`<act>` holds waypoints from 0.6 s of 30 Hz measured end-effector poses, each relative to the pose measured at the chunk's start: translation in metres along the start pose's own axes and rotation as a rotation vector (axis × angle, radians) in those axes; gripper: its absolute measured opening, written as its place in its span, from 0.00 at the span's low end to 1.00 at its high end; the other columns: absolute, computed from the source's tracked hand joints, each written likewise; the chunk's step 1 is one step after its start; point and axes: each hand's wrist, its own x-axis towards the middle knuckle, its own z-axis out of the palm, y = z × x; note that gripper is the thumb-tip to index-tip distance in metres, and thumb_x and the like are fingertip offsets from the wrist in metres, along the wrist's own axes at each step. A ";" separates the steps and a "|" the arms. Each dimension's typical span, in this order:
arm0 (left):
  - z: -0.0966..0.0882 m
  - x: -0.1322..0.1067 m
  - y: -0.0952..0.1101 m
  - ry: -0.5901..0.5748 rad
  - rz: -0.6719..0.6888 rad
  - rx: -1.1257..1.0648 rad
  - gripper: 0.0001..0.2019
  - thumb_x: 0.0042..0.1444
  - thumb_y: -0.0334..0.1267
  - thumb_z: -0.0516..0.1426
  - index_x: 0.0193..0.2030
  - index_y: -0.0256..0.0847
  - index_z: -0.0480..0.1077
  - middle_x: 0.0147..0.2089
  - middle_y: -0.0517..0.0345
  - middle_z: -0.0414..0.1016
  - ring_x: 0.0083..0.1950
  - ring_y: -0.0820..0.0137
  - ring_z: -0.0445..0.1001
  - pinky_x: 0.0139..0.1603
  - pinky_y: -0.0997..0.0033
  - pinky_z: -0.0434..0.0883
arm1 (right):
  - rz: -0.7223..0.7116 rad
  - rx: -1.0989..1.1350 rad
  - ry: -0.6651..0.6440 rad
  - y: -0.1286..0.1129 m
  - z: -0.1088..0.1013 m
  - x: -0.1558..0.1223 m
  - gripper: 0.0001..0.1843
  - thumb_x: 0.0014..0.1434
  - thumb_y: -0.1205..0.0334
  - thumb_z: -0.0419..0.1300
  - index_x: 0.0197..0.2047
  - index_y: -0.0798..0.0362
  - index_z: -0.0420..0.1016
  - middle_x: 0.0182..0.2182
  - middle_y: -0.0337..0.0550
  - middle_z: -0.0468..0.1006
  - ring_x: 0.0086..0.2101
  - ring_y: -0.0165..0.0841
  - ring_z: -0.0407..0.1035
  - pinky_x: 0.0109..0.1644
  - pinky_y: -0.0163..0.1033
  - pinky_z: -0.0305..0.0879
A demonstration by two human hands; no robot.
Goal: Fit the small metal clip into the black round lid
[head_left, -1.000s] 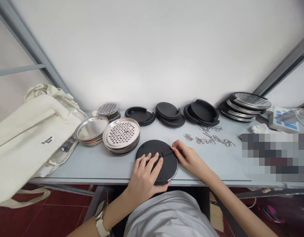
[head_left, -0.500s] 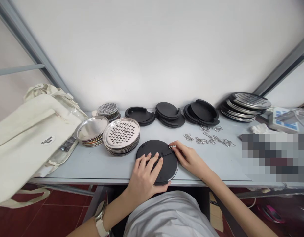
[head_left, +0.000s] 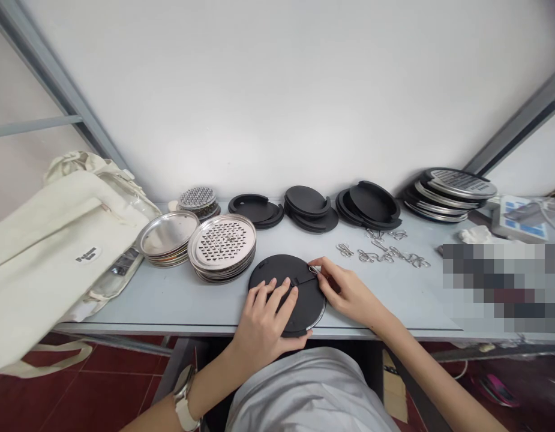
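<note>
Near the table's front edge lies a round black plastic disc (head_left: 306,312) with a silvery metal rim showing at its lower right. My left hand (head_left: 266,321) grips it, fingers across the top and thumb at the near edge. At the disc's upper right, my right hand (head_left: 344,291) pinches a small bent-wire metal clip (head_left: 313,270) between thumb and fingertips, against the disc's surface by a groove. Several similar wire clips (head_left: 385,255) are scattered on the table behind my right hand.
Stacks of metal grater discs (head_left: 222,243) and plain metal discs (head_left: 168,234) stand at left, beside a cream cloth bag (head_left: 74,240). Black round holders (head_left: 306,201) line the back. A pile of assembled discs (head_left: 457,183) and a white-blue box (head_left: 518,219) sit at right.
The wire clip at my right fingertips has turned slightly and shows more of its loop. My left hand and the disc stay almost where they were.
</note>
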 end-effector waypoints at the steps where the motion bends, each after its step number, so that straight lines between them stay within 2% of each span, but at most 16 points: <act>1: 0.000 0.000 0.000 -0.001 0.000 0.008 0.29 0.53 0.52 0.60 0.58 0.37 0.68 0.59 0.47 0.70 0.57 0.55 0.68 0.59 0.54 0.62 | -0.001 -0.003 0.000 0.000 0.000 0.000 0.12 0.66 0.64 0.46 0.51 0.51 0.64 0.29 0.40 0.73 0.27 0.33 0.67 0.30 0.35 0.60; 9: 0.000 -0.001 0.000 -0.007 0.002 0.022 0.29 0.53 0.53 0.59 0.58 0.38 0.68 0.58 0.46 0.71 0.57 0.55 0.68 0.59 0.54 0.63 | -0.026 -0.027 0.019 0.001 0.000 0.000 0.12 0.67 0.63 0.45 0.51 0.51 0.65 0.32 0.42 0.75 0.29 0.34 0.70 0.33 0.36 0.62; 18: 0.000 0.000 0.000 0.006 -0.001 -0.018 0.28 0.54 0.51 0.59 0.58 0.36 0.68 0.59 0.47 0.70 0.57 0.54 0.68 0.59 0.53 0.62 | -0.003 0.007 -0.013 -0.001 0.000 -0.001 0.12 0.68 0.63 0.44 0.52 0.50 0.62 0.28 0.40 0.73 0.27 0.34 0.67 0.32 0.36 0.60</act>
